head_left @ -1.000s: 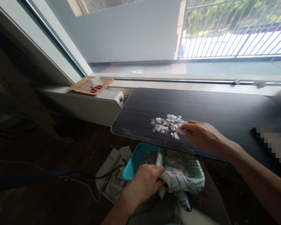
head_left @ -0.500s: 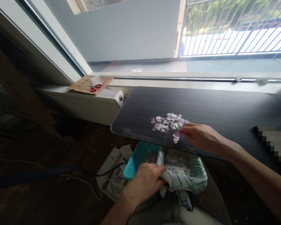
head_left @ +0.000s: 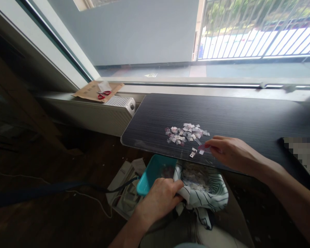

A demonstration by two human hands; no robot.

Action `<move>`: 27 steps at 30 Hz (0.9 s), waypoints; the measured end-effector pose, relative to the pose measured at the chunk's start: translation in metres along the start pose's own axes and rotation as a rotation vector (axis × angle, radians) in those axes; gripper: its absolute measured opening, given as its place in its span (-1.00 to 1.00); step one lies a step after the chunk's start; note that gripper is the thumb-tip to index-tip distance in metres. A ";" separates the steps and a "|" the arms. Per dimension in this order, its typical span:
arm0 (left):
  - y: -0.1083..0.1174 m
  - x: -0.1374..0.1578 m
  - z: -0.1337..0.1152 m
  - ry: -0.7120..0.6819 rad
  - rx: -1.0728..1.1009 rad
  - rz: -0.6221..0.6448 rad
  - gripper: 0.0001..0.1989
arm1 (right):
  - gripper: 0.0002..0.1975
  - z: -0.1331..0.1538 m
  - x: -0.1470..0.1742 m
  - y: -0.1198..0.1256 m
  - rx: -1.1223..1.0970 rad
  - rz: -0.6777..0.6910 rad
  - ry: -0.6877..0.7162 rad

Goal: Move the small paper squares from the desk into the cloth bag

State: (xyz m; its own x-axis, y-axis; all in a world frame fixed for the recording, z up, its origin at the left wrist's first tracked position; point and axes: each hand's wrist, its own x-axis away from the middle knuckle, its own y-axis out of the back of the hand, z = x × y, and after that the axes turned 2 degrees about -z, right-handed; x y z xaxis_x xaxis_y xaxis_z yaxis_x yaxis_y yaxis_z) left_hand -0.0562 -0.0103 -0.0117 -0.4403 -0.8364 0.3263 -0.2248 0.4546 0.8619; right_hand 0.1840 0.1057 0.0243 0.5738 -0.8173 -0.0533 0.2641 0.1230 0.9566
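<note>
On the dark tabletop (head_left: 222, 113) lies a loose pile of small whitish and pinkish square pieces (head_left: 187, 133). A few separate pieces (head_left: 193, 153) sit nearer the table's front edge. My right hand (head_left: 224, 148) pinches a thin, see-through pinkish piece (head_left: 205, 148), low over the tabletop beside these strays. Below the edge, my left hand (head_left: 162, 196) is closed on the rim of a white cloth liner with dark lines (head_left: 208, 201). The lined container holds many similar small pieces (head_left: 196, 177). Against it stands a turquoise tub (head_left: 147, 179), partly covered by my left hand.
Red-handled scissors (head_left: 104, 94) rest on a brown paper envelope (head_left: 86, 92) on the sill by a white radiator (head_left: 120, 102). A box (head_left: 124, 186) and a cable (head_left: 93, 198) are low on the left. A dark-edged, blurred-out object (head_left: 299, 148) lies at right.
My right hand has moved slightly right, away from the pile, with the pinkish piece. Small pieces under its fingertips now lie apart on the table. My left hand keeps its hold.
</note>
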 end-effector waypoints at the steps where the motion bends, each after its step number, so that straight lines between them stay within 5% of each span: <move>1: 0.000 0.000 0.000 -0.001 -0.001 0.001 -0.93 | -0.70 0.002 -0.002 -0.001 -0.017 0.007 0.004; 10: -0.006 0.001 -0.001 -0.015 -0.013 -0.040 -0.94 | -0.68 0.019 -0.032 -0.009 0.003 0.047 0.032; 21: -0.002 -0.002 -0.001 -0.042 -0.008 -0.042 -0.95 | -0.70 0.004 -0.002 -0.004 -0.007 0.042 0.003; 27: -0.003 -0.006 -0.004 -0.068 -0.011 -0.072 -0.94 | -0.71 -0.005 0.006 -0.009 -0.044 0.025 0.100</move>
State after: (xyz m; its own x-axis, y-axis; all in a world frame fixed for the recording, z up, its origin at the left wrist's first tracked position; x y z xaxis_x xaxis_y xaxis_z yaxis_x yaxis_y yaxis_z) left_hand -0.0496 -0.0081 -0.0144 -0.4818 -0.8438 0.2365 -0.2488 0.3905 0.8863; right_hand 0.1886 0.1026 0.0136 0.6547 -0.7535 -0.0601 0.2813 0.1691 0.9446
